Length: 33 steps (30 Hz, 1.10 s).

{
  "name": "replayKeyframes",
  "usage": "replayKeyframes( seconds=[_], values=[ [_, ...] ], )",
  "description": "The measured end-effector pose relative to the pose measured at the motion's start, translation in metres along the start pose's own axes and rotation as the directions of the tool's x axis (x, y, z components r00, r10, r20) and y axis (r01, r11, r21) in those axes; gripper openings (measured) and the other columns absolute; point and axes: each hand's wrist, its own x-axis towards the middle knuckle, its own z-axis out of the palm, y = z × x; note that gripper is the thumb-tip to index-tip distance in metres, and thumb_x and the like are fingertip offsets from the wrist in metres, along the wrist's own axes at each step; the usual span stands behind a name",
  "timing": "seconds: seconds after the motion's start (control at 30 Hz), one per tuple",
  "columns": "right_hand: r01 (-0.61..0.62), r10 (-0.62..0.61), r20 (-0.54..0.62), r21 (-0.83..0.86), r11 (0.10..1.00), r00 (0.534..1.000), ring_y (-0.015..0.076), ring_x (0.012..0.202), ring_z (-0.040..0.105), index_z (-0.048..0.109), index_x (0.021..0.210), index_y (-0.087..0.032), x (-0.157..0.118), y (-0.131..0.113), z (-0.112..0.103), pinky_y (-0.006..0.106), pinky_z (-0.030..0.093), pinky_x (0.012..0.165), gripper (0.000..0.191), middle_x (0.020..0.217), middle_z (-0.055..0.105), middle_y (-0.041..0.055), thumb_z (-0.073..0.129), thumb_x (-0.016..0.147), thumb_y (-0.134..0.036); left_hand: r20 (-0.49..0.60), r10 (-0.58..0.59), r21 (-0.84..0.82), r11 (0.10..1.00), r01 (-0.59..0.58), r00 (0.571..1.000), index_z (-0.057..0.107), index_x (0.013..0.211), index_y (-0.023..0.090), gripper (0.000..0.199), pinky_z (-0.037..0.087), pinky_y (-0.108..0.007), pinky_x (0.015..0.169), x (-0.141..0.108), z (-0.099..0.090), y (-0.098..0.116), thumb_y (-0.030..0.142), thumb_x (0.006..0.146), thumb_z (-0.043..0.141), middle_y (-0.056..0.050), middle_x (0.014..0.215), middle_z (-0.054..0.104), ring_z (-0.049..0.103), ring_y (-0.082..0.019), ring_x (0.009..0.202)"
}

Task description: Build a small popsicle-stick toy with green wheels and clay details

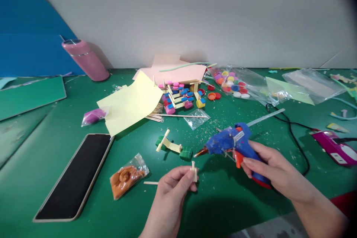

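My left hand (177, 186) pinches a small pale wooden piece (194, 173) between thumb and fingertips, low in the middle of the view. To its right, my right hand (267, 165) is wrapped round the handle of a blue glue gun (228, 140), a finger at its orange trigger. The gun's nozzle points left, just above and apart from the wooden piece. A clear glue stick (266, 117) sticks out of its back. Beyond my left hand a small model with green wheels and pale sticks (172, 145) lies on the green table (134, 215).
A phone (74, 178) and a bag of orange clay (126, 178) lie at the left. Behind are yellow paper (129, 104), several small models (181, 98), bagged caps (232, 83) and a pink bottle (87, 59). A black cable (291, 130) lies at the right.
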Motion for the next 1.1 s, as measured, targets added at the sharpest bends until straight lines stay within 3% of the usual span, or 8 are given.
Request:
replayKeyframes(
  seconds=[0.17, 0.33, 0.47, 0.77, 0.93, 0.97, 1.03, 1.1],
  values=[
    [-0.006, 0.008, 0.017, -0.135, 0.991, 1.000, 0.0126, 0.060, 0.047, 0.057, 0.087, -0.018, -0.004, -0.002, -0.003, 0.022, 0.042, 0.053, 0.021, 0.069, 0.051, 0.0006, 0.053, 0.084, -0.038, 0.002, 0.011, -0.090, 0.996, -0.011, 1.000, 0.070, 0.069, 0.015, 0.013, 0.036, -0.018, 0.059, -0.002, 0.003, 0.002, 0.028, 0.068, 0.070, 0.002, 0.058, 0.055, 0.044, -0.008, 0.057],
    [-0.031, -0.012, -0.195, -0.216, 0.976, 0.981, 0.0147, 0.057, 0.053, 0.060, 0.087, -0.019, 0.006, 0.011, -0.024, 0.022, 0.043, 0.049, 0.023, 0.065, 0.059, 0.0001, 0.055, 0.081, -0.041, -0.012, 0.055, -0.079, 0.995, -0.055, 0.998, 0.070, 0.072, 0.015, 0.012, 0.038, -0.020, 0.060, -0.002, -0.001, 0.001, 0.026, 0.068, 0.070, 0.001, 0.060, 0.058, 0.047, -0.009, 0.058],
    [-0.111, -0.100, -0.506, -0.370, 0.922, 0.857, 0.0254, 0.080, 0.064, 0.059, 0.104, -0.016, 0.028, 0.038, -0.044, 0.031, 0.051, 0.065, 0.041, 0.092, 0.069, 0.0066, 0.058, 0.076, -0.045, -0.017, 0.053, -0.070, 0.996, -0.054, 0.998, 0.067, 0.069, 0.015, 0.009, 0.040, -0.022, 0.062, -0.003, -0.001, 0.001, 0.023, 0.068, 0.071, 0.000, 0.061, 0.061, 0.050, -0.011, 0.059],
    [-0.239, -0.235, -0.609, -0.593, 0.769, 0.758, 0.0297, 0.077, 0.060, 0.065, 0.093, -0.014, 0.063, 0.073, -0.074, 0.042, 0.046, 0.069, 0.035, 0.086, 0.065, 0.0126, 0.054, 0.075, -0.042, 0.003, 0.035, -0.061, 0.998, -0.035, 0.999, 0.066, 0.061, 0.014, 0.017, 0.042, -0.025, 0.069, -0.007, 0.009, 0.002, 0.028, 0.071, 0.067, -0.003, 0.059, 0.063, 0.055, -0.015, 0.065],
    [-0.154, -0.412, -0.611, -0.664, 0.732, 0.676, 0.0271, 0.094, 0.054, 0.056, 0.106, -0.014, 0.051, 0.046, -0.032, 0.040, 0.044, 0.081, 0.035, 0.103, 0.056, 0.0137, 0.051, 0.079, -0.036, -0.006, 0.013, -0.082, 0.997, -0.013, 1.000, 0.065, 0.059, 0.014, 0.020, 0.040, -0.021, 0.063, 0.000, 0.011, -0.002, 0.028, 0.072, 0.066, -0.002, 0.060, 0.061, 0.051, -0.012, 0.064],
    [-0.088, -0.452, -0.575, -0.678, 0.730, 0.682, 0.0233, 0.092, 0.055, 0.056, 0.102, -0.017, 0.045, 0.037, -0.015, 0.036, 0.044, 0.082, 0.029, 0.099, 0.057, 0.0099, 0.050, 0.081, -0.035, -0.016, 0.011, -0.082, 0.997, -0.012, 1.000, 0.065, 0.059, 0.014, 0.020, 0.040, -0.021, 0.063, 0.001, 0.011, -0.003, 0.028, 0.072, 0.066, -0.002, 0.059, 0.060, 0.050, -0.012, 0.063],
    [0.188, -0.532, -0.371, -0.659, 0.728, 0.761, 0.0200, 0.085, 0.056, 0.055, 0.098, -0.019, 0.033, 0.021, 0.020, 0.033, 0.046, 0.078, 0.019, 0.093, 0.058, 0.0069, 0.053, 0.082, -0.029, -0.035, 0.012, -0.081, 0.997, -0.014, 0.999, 0.065, 0.059, 0.013, 0.020, 0.040, -0.021, 0.061, 0.002, 0.013, -0.003, 0.028, 0.072, 0.066, -0.001, 0.056, 0.059, 0.049, -0.012, 0.061],
    [0.378, -0.576, -0.182, -0.594, 0.711, 0.797, 0.0192, 0.084, 0.055, 0.053, 0.103, -0.020, 0.023, 0.011, 0.051, 0.031, 0.047, 0.073, 0.024, 0.092, 0.058, 0.0061, 0.057, 0.080, -0.026, -0.040, 0.018, -0.078, 0.997, -0.021, 0.999, 0.066, 0.061, 0.013, 0.018, 0.040, -0.022, 0.061, 0.002, 0.014, -0.003, 0.027, 0.071, 0.066, -0.001, 0.055, 0.059, 0.049, -0.012, 0.060]
  ],
)
